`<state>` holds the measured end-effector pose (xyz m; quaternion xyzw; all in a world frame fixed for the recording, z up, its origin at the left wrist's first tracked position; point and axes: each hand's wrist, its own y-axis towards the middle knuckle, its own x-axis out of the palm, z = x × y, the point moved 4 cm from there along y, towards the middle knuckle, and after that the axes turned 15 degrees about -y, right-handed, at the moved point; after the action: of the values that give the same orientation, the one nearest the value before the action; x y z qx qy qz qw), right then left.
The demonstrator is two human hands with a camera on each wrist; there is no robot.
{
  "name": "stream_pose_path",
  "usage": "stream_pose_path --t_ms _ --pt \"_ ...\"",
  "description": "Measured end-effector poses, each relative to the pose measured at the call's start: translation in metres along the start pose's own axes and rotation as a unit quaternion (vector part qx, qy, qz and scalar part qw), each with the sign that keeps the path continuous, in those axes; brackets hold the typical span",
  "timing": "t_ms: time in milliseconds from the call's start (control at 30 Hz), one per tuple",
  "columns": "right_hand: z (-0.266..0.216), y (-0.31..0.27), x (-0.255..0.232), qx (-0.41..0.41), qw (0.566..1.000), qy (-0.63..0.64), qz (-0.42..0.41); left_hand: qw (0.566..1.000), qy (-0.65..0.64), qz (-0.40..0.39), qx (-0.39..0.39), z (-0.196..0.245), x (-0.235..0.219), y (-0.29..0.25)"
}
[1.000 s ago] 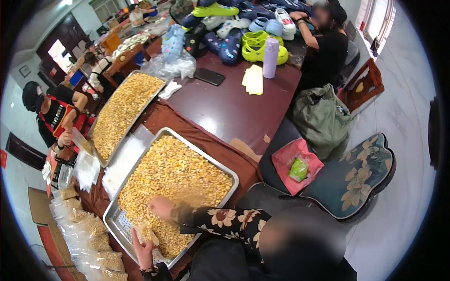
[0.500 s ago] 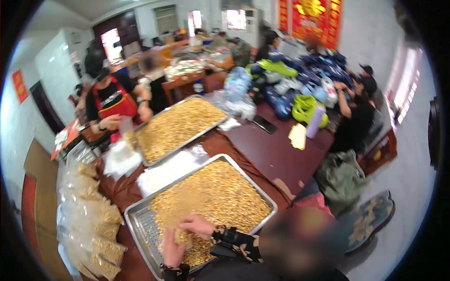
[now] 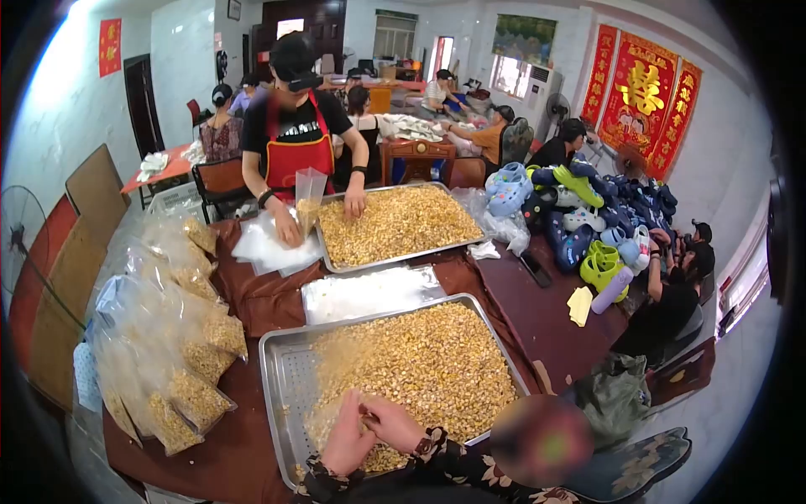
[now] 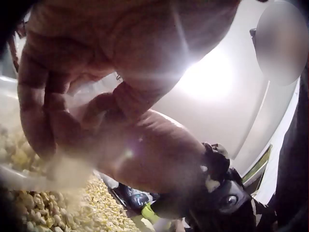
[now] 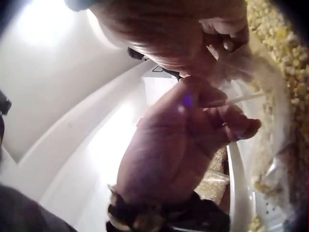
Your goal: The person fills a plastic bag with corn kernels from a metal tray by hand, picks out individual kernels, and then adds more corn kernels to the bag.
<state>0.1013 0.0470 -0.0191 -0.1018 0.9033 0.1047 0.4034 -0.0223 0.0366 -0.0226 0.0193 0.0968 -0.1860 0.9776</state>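
A clear plastic bag of kernels (image 3: pixel 323 418) lies over the near left part of the nearer metal tray (image 3: pixel 274 382), which holds loose yellow kernels (image 3: pixel 420 357). My left hand (image 3: pixel 348 437) and right hand (image 3: pixel 395 422) meet at the bag's near end. In the right wrist view, the left hand (image 5: pixel 164 140) pinches the film of the bag (image 5: pixel 275 121), and the right hand (image 5: pixel 164 31) grips it with curled fingers. Close up in the left wrist view are the left hand (image 4: pixel 120 48), the right hand (image 4: pixel 149 150) and the bag's film (image 4: pixel 24 179).
Filled bags (image 3: pixel 201 361) stand along the table's left side. Flat empty bags (image 3: pixel 369 292) lie between my tray and a second tray (image 3: pixel 403 223), where a person in a red apron (image 3: pixel 298 155) works. Shoes (image 3: pixel 579 239), a phone (image 3: pixel 535 269) and a purple bottle (image 3: pixel 611 291) are at right.
The head view has swung left and up, showing more of the room. My hands, apart a second ago, have come together at the bag. The person opposite has lowered a hand to the flat bags.
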Motion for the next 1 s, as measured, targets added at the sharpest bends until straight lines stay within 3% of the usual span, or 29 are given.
stream_pose_path --t_ms 167,233,267,300,367,567,700,733,833,900,933,1000 --pt "-0.046 0.007 -0.003 -0.041 0.996 -0.068 -0.036 0.997 -0.019 0.015 -0.076 0.036 -0.032 -0.019" --pt "-0.06 0.009 -0.002 -0.043 0.996 -0.066 -0.037 0.997 -0.034 0.042 -0.052 0.04 -0.042 -0.03" --pt "-0.061 0.009 0.001 -0.035 0.996 -0.056 -0.053 0.998 0.015 0.053 -0.004 0.041 -0.044 -0.033" --pt "-0.064 0.01 0.0 -0.07 0.996 -0.056 -0.02 0.998 0.013 0.052 -0.021 0.038 -0.045 -0.036" --pt "-0.067 0.009 -0.001 -0.1 0.994 -0.051 0.007 0.995 0.045 0.058 0.071 0.045 -0.046 -0.036" --pt "-0.088 0.014 -0.014 -0.134 0.986 -0.082 0.047 0.995 0.039 0.07 0.064 0.065 -0.058 -0.036" --pt "-0.089 0.024 -0.013 -0.157 0.986 -0.035 0.047 0.994 0.046 0.068 0.077 0.068 -0.065 -0.031" --pt "-0.079 0.026 -0.005 -0.136 0.99 -0.045 0.008 0.997 -0.021 0.066 0.019 0.054 -0.064 -0.025" --pt "-0.056 0.027 0.001 -0.1 0.991 -0.069 -0.061 0.998 0.034 0.046 0.015 0.023 -0.051 -0.012" --pt "-0.052 0.029 -0.02 -0.097 0.994 -0.046 -0.006 0.999 -0.021 0.05 -0.001 0.024 -0.044 -0.012" --pt "-0.05 0.033 -0.033 -0.039 0.999 0.027 -0.008 0.999 -0.004 0.051 0.003 0.025 -0.042 -0.01" --pt "-0.03 0.044 -0.052 -0.006 0.999 0.005 0.051 0.998 0.014 0.058 0.013 0.022 -0.04 -0.007"
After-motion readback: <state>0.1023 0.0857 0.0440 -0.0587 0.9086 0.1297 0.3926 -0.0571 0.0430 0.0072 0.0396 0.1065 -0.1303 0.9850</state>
